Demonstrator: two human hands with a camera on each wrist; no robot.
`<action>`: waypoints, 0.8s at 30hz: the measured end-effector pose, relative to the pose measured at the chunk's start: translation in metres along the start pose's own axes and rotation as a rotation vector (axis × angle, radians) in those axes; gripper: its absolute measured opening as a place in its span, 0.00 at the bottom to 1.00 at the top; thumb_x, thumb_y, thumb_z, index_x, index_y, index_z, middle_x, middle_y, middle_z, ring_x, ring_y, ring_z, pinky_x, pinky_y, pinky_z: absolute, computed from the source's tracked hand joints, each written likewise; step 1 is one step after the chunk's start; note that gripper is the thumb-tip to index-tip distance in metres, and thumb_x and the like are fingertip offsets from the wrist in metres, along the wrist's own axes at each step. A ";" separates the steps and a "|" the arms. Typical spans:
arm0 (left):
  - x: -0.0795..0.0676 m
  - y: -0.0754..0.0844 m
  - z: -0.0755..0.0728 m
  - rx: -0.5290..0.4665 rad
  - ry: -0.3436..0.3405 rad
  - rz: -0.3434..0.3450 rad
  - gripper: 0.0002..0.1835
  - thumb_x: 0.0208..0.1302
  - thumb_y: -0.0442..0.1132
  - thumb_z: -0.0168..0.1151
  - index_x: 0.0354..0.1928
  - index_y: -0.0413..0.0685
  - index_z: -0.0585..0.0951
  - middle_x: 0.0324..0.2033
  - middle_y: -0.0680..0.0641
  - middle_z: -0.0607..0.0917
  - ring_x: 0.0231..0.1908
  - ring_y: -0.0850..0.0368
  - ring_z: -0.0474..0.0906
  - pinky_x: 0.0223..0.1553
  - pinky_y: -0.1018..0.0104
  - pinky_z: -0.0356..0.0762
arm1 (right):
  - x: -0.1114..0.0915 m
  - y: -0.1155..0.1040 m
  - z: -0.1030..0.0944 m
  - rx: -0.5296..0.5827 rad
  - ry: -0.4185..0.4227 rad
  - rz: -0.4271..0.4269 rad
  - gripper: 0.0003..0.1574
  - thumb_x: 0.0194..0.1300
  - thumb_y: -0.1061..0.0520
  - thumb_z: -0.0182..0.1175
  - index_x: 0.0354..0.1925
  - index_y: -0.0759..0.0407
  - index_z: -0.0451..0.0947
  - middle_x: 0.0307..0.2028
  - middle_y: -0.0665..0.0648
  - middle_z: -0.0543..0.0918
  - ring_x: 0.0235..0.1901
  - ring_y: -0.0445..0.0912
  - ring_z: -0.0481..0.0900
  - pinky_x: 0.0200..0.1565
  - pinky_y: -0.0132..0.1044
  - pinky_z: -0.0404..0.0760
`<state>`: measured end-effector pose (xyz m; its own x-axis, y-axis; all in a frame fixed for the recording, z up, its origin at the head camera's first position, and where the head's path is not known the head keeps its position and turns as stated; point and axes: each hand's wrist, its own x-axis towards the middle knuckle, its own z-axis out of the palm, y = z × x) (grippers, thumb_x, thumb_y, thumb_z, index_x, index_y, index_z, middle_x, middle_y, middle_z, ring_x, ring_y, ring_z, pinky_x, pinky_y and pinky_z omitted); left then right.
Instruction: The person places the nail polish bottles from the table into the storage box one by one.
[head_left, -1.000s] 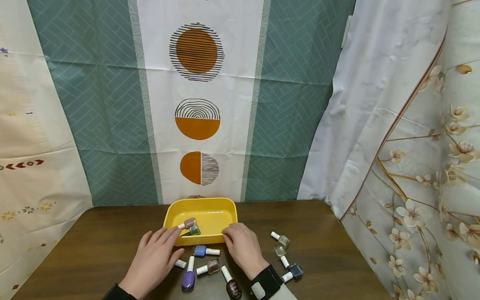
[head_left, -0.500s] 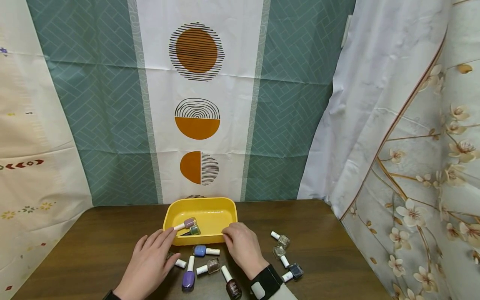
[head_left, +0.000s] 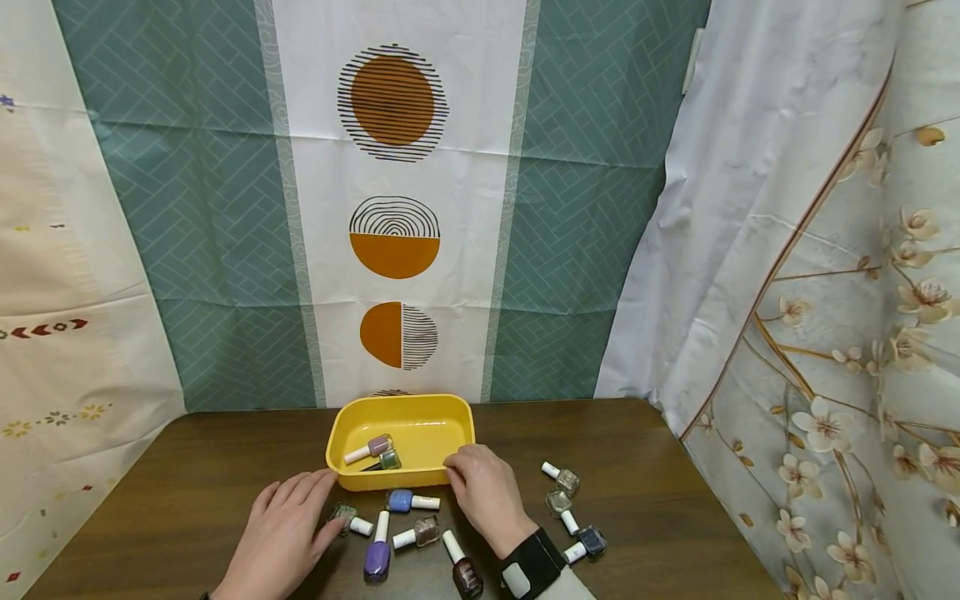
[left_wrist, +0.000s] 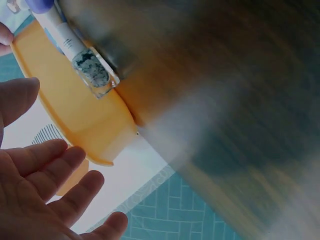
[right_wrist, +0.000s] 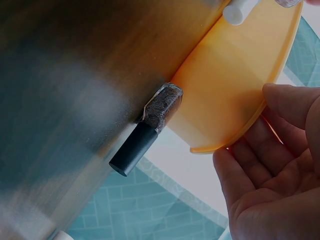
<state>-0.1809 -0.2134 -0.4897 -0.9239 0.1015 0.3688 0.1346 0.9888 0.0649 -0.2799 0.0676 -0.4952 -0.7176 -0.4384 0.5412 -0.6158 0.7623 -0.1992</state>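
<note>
My left hand (head_left: 281, 529) hovers left of the yellow tray's (head_left: 431, 429) front corner, fingers spread and holding nothing. Beside its thumb lies a glitter nail polish bottle (head_left: 345, 517) with a white cap; the left wrist view shows dark flakes inside this glitter bottle (left_wrist: 92, 70). My right hand (head_left: 486, 496) pinches the tray's front right rim, thumb on one side and fingers on the other, as the right wrist view shows. Inside the tray lie a mauve nail polish bottle (head_left: 378, 446) and a green one (head_left: 389, 459).
In front of the tray lie a blue bottle (head_left: 400, 501), a purple bottle (head_left: 377, 560), a brownish glitter bottle (head_left: 427, 532) and a dark bottle (head_left: 467, 577). Several more, including a navy bottle (head_left: 592, 542), lie right. A black-capped bottle (right_wrist: 162, 107) shows in the right wrist view.
My left hand has drawn back from the tray, down and to the left, uncovering the glitter bottle and the mauve bottle's cap. My right hand and the tray stay put.
</note>
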 end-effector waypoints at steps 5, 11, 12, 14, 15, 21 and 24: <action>-0.002 0.000 0.002 0.007 -0.024 0.014 0.32 0.56 0.59 0.70 0.58 0.49 0.80 0.55 0.48 0.80 0.58 0.45 0.73 0.58 0.33 0.60 | 0.000 0.000 -0.001 0.000 0.002 -0.002 0.04 0.66 0.51 0.65 0.38 0.45 0.86 0.36 0.40 0.82 0.40 0.39 0.78 0.43 0.35 0.78; -0.003 0.001 0.005 0.020 -0.057 0.038 0.32 0.54 0.58 0.72 0.58 0.50 0.80 0.55 0.50 0.80 0.57 0.46 0.73 0.59 0.33 0.59 | 0.000 0.000 0.000 0.000 -0.006 0.003 0.04 0.66 0.51 0.65 0.38 0.45 0.86 0.36 0.40 0.82 0.41 0.39 0.78 0.43 0.35 0.78; -0.002 0.001 0.005 0.022 -0.062 0.039 0.32 0.54 0.57 0.72 0.58 0.50 0.80 0.55 0.50 0.80 0.57 0.46 0.73 0.59 0.33 0.59 | 0.000 0.000 0.000 0.000 -0.006 0.003 0.04 0.66 0.51 0.65 0.38 0.45 0.86 0.36 0.40 0.82 0.41 0.39 0.78 0.44 0.35 0.78; -0.002 0.001 0.005 0.027 -0.068 0.046 0.32 0.54 0.57 0.72 0.59 0.50 0.80 0.55 0.50 0.80 0.57 0.46 0.73 0.59 0.32 0.59 | 0.000 0.000 0.000 0.001 -0.002 0.001 0.04 0.66 0.51 0.65 0.38 0.46 0.86 0.36 0.40 0.82 0.41 0.39 0.78 0.43 0.35 0.78; -0.002 0.000 0.006 0.029 -0.071 0.050 0.33 0.53 0.57 0.73 0.59 0.50 0.80 0.55 0.50 0.80 0.57 0.46 0.73 0.59 0.32 0.59 | 0.000 0.000 0.000 0.000 0.001 0.000 0.04 0.66 0.51 0.65 0.38 0.46 0.86 0.36 0.41 0.82 0.41 0.39 0.78 0.43 0.35 0.78; -0.002 -0.002 0.007 0.042 -0.090 0.083 0.33 0.52 0.56 0.74 0.58 0.49 0.80 0.55 0.49 0.80 0.56 0.46 0.74 0.56 0.33 0.63 | 0.000 0.000 0.000 -0.011 0.024 -0.013 0.03 0.65 0.51 0.66 0.38 0.46 0.86 0.35 0.41 0.82 0.40 0.39 0.78 0.43 0.35 0.78; -0.001 -0.003 0.008 0.047 -0.102 0.089 0.33 0.52 0.56 0.74 0.58 0.49 0.80 0.54 0.49 0.81 0.56 0.46 0.74 0.55 0.33 0.63 | 0.000 0.000 0.001 -0.009 0.036 -0.018 0.03 0.65 0.52 0.67 0.37 0.46 0.86 0.34 0.41 0.82 0.40 0.39 0.78 0.42 0.36 0.78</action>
<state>-0.1831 -0.2151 -0.4980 -0.9412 0.1972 0.2744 0.2026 0.9792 -0.0086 -0.2801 0.0675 -0.4957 -0.6942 -0.4347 0.5737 -0.6254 0.7589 -0.1818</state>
